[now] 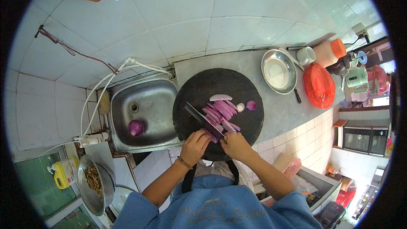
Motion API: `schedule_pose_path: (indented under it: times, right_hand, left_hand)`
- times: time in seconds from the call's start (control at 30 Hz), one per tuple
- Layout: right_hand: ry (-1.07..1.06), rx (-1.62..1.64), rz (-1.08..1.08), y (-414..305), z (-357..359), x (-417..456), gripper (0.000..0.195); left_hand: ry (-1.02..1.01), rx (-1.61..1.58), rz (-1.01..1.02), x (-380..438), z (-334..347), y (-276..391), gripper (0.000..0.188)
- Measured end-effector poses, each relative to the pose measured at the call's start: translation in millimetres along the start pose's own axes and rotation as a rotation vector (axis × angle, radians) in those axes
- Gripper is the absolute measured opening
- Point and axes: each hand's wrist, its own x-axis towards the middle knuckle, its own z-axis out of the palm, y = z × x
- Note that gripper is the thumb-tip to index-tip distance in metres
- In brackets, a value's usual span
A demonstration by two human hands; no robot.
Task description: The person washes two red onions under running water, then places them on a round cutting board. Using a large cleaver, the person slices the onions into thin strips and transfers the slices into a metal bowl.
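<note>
A dark round chopping board (219, 82) overlaps the sink's right edge and the grey counter. My right hand (235, 146) grips the handle of a kitchen knife (203, 119), whose blade points up and left across the board. On the blade's left side, my left hand (195, 146) holds a piece of red onion (212, 136) against the board. Sliced red onion (222, 110) lies on the other side of the blade. Two small onion end pieces (240, 107) (251, 105) rest farther right. A whole red onion (136, 128) lies in the sink.
The steel sink (152, 101) adjoins the board on the left. On the counter are a steel bowl (279, 72), a black-handled utensil (297, 96), a red plastic bag (319, 86) and a white mug (306, 56). A metal colander (90, 194) with brown food and a yellow jug (63, 174) stand lower left.
</note>
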Motion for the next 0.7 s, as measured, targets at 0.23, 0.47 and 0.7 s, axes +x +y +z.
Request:
schedule_pose_path:
  times: [0.23,0.47,0.7]
  right_hand:
    - [-0.078,-0.065,0.056,-7.2,-20.2,-30.2,0.022]
    - [-0.001,-0.031,0.018,3.6,11.8,-6.6,0.02]
    - [-0.012,-0.014,0.031,-8.4,-9.5,-19.1,0.021]
  left_hand:
    - [0.007,0.01,0.004,-3.7,1.1,-6.4,0.018]
    - [0.007,-0.033,-0.017,0.8,1.2,-2.2,0.016]
    - [0.009,0.009,0.013,-2.8,-0.4,-6.0,0.018]
